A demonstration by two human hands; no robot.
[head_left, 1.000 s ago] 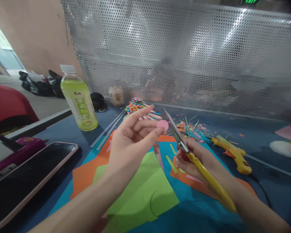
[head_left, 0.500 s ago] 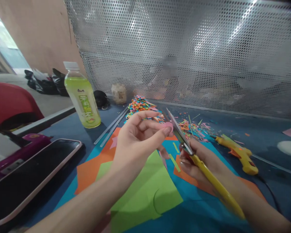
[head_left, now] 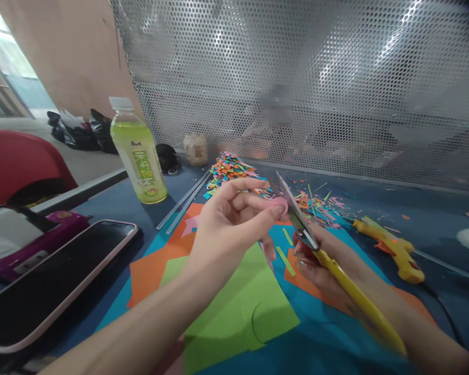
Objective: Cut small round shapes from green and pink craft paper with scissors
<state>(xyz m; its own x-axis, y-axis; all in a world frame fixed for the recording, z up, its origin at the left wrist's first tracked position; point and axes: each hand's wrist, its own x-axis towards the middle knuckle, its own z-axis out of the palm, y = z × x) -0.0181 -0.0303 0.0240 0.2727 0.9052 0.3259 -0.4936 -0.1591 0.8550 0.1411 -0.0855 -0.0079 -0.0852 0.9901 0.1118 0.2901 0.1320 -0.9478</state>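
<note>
Between the thumb and fingers of my left hand (head_left: pixel 234 219) is a small round piece of pink paper (head_left: pixel 280 203), held above the table. My right hand (head_left: pixel 328 255) grips a pair of scissors with yellow handles (head_left: pixel 359 297). The blades point up and away, slightly parted, right beside the pink paper; I cannot tell whether they touch it. Beneath my hands lie sheets of green paper (head_left: pixel 234 307), orange paper (head_left: pixel 148 276) and blue paper (head_left: pixel 320 333), overlapping. Thin green strips (head_left: pixel 285 261) rest between the two hands.
Behind my hands stands a heap of multicoloured paper pieces (head_left: pixel 230 169), with scattered paper scraps (head_left: pixel 316 205) to its right. A yellow glue gun (head_left: pixel 391 247) lies at right. On the left are a drink bottle (head_left: pixel 138 156), a phone (head_left: pixel 58 276) and a purple device (head_left: pixel 42 245).
The whole view has shifted slightly, so things appear a little further right. Both hands keep their holds, and the scissors stay beside the pink paper with little change.
</note>
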